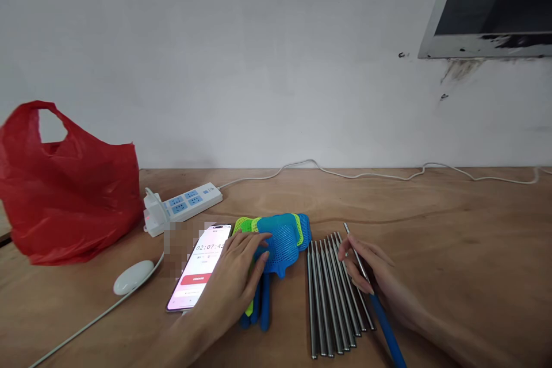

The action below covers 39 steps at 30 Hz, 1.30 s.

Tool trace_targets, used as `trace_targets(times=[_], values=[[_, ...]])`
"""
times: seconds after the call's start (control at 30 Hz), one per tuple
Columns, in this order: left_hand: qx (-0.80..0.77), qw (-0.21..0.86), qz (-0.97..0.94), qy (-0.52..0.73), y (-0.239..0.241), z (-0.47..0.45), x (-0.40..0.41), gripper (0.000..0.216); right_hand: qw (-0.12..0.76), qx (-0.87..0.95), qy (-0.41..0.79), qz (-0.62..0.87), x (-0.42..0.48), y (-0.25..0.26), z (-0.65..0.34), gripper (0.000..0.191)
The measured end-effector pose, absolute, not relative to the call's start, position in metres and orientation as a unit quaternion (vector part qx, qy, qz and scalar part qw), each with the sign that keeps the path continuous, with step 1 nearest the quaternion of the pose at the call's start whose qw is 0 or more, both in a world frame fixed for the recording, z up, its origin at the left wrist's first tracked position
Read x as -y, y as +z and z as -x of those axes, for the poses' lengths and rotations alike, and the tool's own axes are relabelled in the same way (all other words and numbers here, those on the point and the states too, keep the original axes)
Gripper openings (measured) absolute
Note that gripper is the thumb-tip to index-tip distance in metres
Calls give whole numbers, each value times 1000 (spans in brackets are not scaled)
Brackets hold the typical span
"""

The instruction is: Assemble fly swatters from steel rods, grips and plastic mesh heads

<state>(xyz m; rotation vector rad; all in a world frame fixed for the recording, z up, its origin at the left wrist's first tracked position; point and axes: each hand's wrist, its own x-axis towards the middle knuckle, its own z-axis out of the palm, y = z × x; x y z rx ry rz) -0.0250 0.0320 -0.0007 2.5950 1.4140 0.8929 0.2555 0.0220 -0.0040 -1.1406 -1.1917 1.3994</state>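
Observation:
My left hand (241, 264) lies over the left side of a pile of blue and green mesh fly swatter heads (278, 241), its fingers stretched out and touching them. Blue handles (265, 305) and a bit of green stick out below that hand. In my right hand (366, 261) is a slim metal rod with a blue handle (386, 328), gripped between closed fingers and tilted, metal tip upward. Just left of it, several bare metal rods (328, 299) lie side by side on the wooden table. The lower end of the blue handle runs out of view.
A lit phone (202, 273) with a timer lies beside my left forearm. Farther left are a white oval device (133, 277), a white power strip (196, 201) and a red plastic bag (77, 195). A white cable (353, 174) runs along the wall at the table's back.

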Motion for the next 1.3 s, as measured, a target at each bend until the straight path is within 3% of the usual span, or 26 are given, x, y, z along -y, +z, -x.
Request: trace_targets(times=[0.27,0.8,1.07,1.3], values=[[-462,36,-856,229,-17,33,-38,76,455,491,573,472,-23,1,-254,54],[-481,61,-850,205,3,27,-32,75,439,487,578,486,-23,4,-253,57],[-474,59,-855,203,4,26,-33,71,440,487,585,476,-24,0,-257,48],[-500,82,-823,257,12,23,-27,78,513,442,582,450,-22,-1,-255,43]])
